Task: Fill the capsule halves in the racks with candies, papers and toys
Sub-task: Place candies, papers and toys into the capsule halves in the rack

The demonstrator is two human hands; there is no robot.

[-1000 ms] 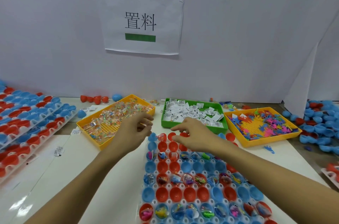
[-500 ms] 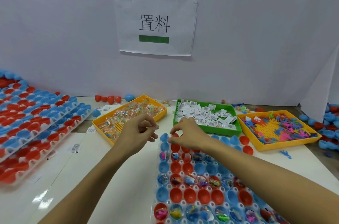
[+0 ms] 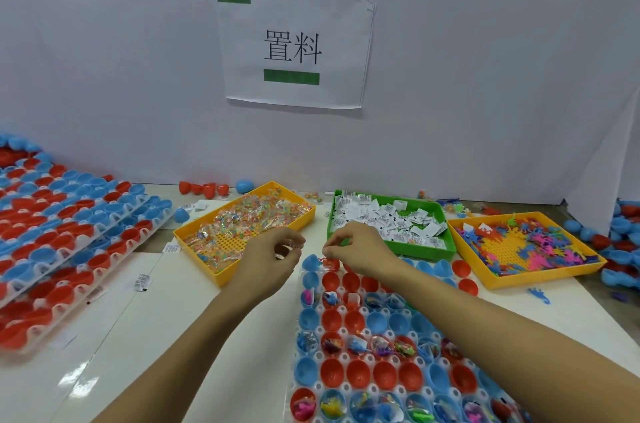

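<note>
A white rack (image 3: 297, 331) of red and blue capsule halves lies in front of me; some rows hold toys, papers and candies, others are bare. My left hand (image 3: 273, 258) hovers just left of the rack's far corner, fingers curled around clear-wrapped candies. My right hand (image 3: 358, 249) hangs over the rack's far left corner, thumb and fingertips pinched on what looks like a small wrapped candy above a red half (image 3: 329, 264). Behind stand a yellow candy tray (image 3: 221, 279), a green paper tray (image 3: 417, 251) and a yellow toy tray (image 3: 540, 279).
Stacked racks of red and blue halves (image 3: 69, 242) fill the left side of the table. Loose capsule halves (image 3: 620, 249) pile up at the right, and a few (image 3: 204, 187) lie by the back wall. Small papers (image 3: 142, 282) and a blue toy (image 3: 540, 294) lie loose on the table.
My right hand has drifted left along the rack's far row to its corner, closer to my left hand. The left hand's fingers have curled tighter. The view has shifted slightly.
</note>
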